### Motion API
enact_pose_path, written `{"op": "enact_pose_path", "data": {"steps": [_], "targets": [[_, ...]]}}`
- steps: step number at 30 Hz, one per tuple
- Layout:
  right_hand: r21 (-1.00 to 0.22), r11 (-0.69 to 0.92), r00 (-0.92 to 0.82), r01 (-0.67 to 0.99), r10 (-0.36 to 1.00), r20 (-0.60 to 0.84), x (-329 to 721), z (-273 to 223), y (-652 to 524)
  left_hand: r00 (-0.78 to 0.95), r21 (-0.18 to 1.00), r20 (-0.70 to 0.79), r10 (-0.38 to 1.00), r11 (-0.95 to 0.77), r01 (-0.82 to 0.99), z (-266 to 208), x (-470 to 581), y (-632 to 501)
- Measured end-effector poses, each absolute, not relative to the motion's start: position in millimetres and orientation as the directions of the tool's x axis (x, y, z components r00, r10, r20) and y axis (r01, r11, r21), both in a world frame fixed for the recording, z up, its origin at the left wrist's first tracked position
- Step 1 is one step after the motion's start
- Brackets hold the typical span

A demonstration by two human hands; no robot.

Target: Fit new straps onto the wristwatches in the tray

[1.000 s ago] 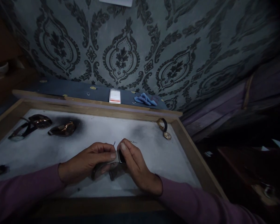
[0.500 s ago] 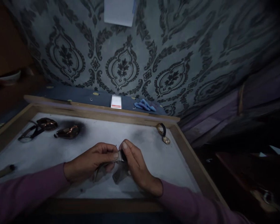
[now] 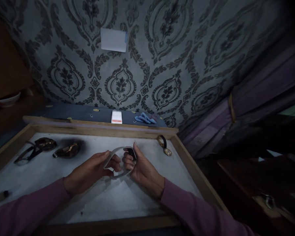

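Observation:
A wristwatch (image 3: pixel 131 152) with a dark case and a pale grey strap is held between my two hands, its strap bowed into a loop. My left hand (image 3: pixel 89 171) pinches the far side of the strap with thumb and fingers. Around the dark case, my right hand (image 3: pixel 147 173) is closed, thumb pointing up along its edge. Both hands are above the white floor of a shallow wooden tray (image 3: pixel 105 130). The watch face is turned too far to be read.
Several watches lie at the tray's left, including a brown shiny one (image 3: pixel 68 149). A gold watch with a black strap (image 3: pixel 167 151) rests at the right. A brush (image 3: pixel 0 197) is at lower left. Behind the tray are a small white box (image 3: pixel 116 117) and a blue cloth (image 3: pixel 145 118).
The strap has been spread into an open loop between my hands, which have moved slightly apart. My view has tilted up, showing more wall.

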State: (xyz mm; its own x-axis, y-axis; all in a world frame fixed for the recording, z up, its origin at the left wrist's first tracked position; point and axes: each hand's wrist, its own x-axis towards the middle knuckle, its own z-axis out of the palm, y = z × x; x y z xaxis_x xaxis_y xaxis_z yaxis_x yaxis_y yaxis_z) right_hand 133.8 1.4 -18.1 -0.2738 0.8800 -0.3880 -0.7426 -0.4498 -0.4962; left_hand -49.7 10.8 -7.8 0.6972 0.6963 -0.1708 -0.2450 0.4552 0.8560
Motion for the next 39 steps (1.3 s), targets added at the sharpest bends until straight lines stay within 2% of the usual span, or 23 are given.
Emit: {"op": "enact_pose_path", "data": {"steps": [5,10,14,20,24,29,33,39], "targets": [[-0.361,-0.421,-0.284,-0.832,0.883,-0.374,140,-18,6,0.734,0.946,-0.101,0.672,0.293,-0.138,-12,-51,9],[-0.367,-0.403,-0.254,-0.838,0.885,-0.391,139,-16,6,0.74,0.946,-0.176,0.649,0.319,-0.055,-23,-43,4],[-0.38,-0.425,-0.252,-0.821,0.868,-0.427,134,-20,4,0.661,0.937,-0.167,0.732,0.327,-0.124,-24,-42,8],[-0.553,-0.426,-0.25,-0.716,0.896,-0.366,129,-28,-2,0.519,0.932,-0.184,0.835,0.316,-0.178,-22,-49,18],[-0.769,-0.314,-0.23,-0.557,0.948,-0.22,129,-30,-4,0.569,0.952,-0.108,0.815,0.249,-0.177,-16,-53,20],[-0.921,-0.192,-0.17,-0.34,0.975,-0.141,135,-34,-3,0.608,0.944,-0.154,0.779,0.299,-0.143,-19,-58,23],[-0.986,-0.118,-0.192,-0.12,0.977,-0.093,140,-35,-4,0.591,0.936,-0.191,0.783,0.328,-0.132,-24,-60,25],[-0.977,-0.173,-0.298,-0.125,0.946,-0.129,145,-36,-7,0.595,0.933,-0.195,0.78,0.334,-0.132,-18,-59,26]]}}
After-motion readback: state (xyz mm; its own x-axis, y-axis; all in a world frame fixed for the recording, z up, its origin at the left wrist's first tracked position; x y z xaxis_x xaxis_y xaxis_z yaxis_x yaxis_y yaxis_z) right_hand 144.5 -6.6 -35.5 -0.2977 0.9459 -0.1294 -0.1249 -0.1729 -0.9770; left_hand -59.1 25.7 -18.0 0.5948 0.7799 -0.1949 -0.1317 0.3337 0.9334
